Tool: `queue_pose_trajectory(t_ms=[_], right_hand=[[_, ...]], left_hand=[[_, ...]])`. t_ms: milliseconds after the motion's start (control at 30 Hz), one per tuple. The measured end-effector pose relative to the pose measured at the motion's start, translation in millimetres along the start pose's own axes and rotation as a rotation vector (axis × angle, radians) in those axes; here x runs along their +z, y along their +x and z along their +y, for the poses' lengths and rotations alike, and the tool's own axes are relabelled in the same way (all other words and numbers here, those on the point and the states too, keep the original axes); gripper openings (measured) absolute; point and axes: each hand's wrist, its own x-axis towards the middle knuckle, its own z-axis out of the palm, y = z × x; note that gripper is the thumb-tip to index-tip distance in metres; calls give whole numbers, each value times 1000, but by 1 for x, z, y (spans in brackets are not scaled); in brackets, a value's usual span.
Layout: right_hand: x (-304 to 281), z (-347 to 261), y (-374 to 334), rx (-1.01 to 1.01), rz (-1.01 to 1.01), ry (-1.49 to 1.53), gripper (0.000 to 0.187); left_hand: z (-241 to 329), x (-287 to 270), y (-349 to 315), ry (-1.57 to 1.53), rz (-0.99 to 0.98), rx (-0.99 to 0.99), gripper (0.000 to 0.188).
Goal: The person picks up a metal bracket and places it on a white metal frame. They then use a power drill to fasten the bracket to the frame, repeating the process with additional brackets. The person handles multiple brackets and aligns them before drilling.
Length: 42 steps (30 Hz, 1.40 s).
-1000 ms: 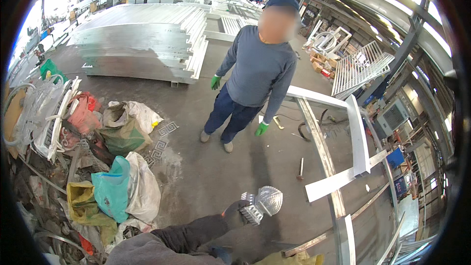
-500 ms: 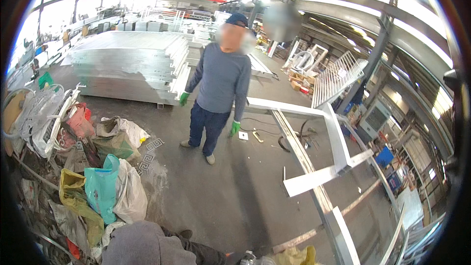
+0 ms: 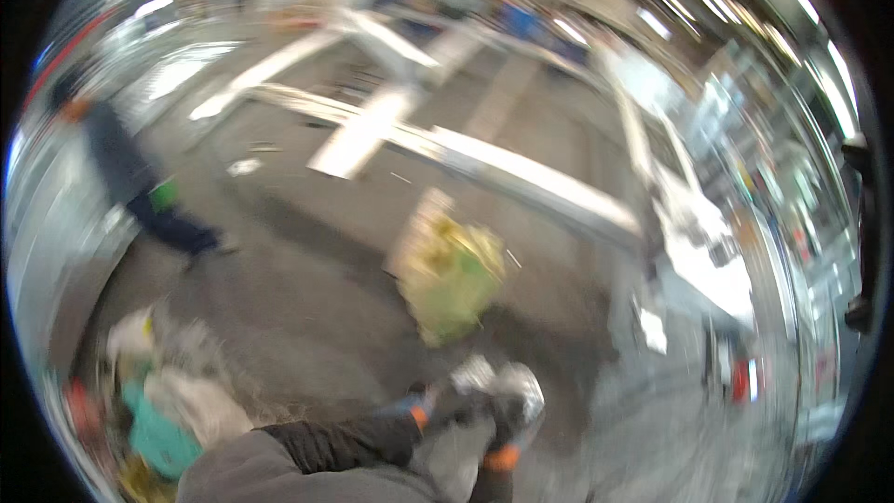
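Silvery metalwork [image 3: 523, 386] juts forward from left hand [image 3: 445, 399] and right hand [image 3: 507, 416].

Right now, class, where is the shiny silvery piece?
In the head view, the silvery piece is low, slightly right of centre, at the person's left hand and right hand, nearer than the yellow sack on the floor.

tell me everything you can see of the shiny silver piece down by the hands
The silver piece looks like shiny metal, with pale highlights in two rounded bright patches. It sits low in the view, near the middle, below the yellow-green bag in the picture. The left hand and right hand are both at it, partly hiding it. Blur hides its exact outline, tilt, any pattern, and how the fingers grip it.
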Motion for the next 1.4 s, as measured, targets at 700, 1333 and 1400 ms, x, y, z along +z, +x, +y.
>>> queue_pose_trajectory(t_ms=[700, 1333, 1400], right_hand=[[-417, -96, 255, 56, 330, -134, 57], [-567, -73, 423, 217, 447, 1090, 72], [-597, -83, 459, 199, 457, 1081, 72]], left_hand=[[32, 440, 336, -100, -963, -369, 28], [41, 486, 510, 1064, -1073, 114, 46], [42, 524, 544, 951, -1091, 31, 43]])
